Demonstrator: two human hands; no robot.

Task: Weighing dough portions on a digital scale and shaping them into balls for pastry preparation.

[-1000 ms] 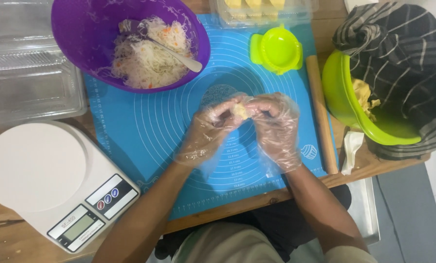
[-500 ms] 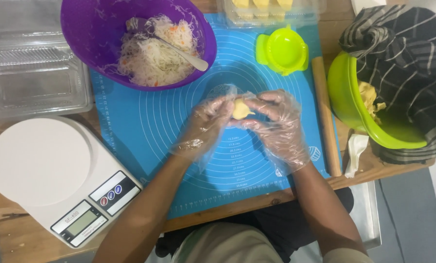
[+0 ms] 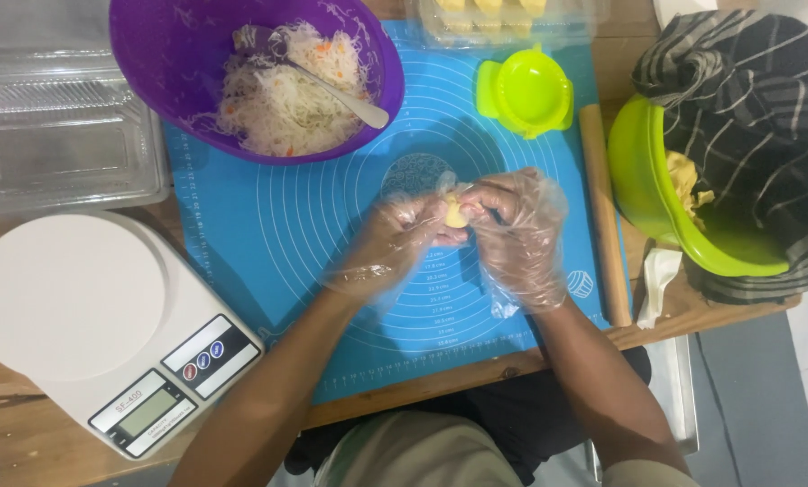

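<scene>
Since a second ago, both gloved hands have stayed together over the middle of the blue mat [image 3: 268,225], turning the small yellow dough piece [image 3: 456,215] slightly. Left hand [image 3: 395,242] and right hand [image 3: 517,236] both pinch it between their fingertips — the dough sits just above the mat, between the purple bowl [image 3: 151,54] and the wooden rolling pin [image 3: 602,216].

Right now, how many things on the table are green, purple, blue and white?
Green: 2 - bowl, press
Purple: 1 - bowl
Blue: 1 - mat
White: 2 - scale, scraper
Total: 6
Not counted: the yellow dough held between the left hand and right hand.
</scene>
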